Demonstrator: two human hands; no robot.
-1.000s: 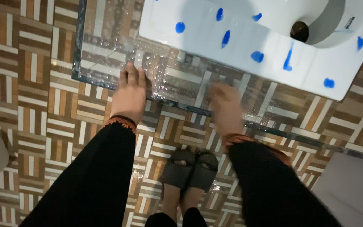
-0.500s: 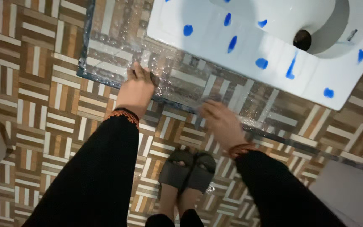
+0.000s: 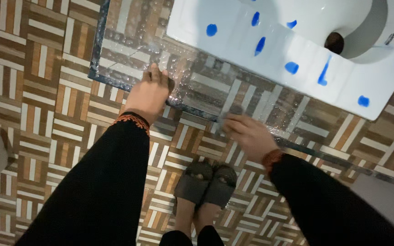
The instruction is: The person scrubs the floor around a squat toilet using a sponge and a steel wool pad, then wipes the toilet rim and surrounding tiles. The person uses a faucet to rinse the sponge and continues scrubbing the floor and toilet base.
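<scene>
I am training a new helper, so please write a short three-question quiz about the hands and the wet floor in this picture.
1. True or false: the left hand rests on the wet raised step.
2. What colour are the blobs on the white squat pan?
3. Which is nearer the slippers: A left hand, B right hand?

Key: 1 true; 2 blue; 3 B.

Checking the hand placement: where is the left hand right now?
In the head view, the left hand sits left of centre on the wet raised tile step, beside the white squat toilet pan.
</scene>
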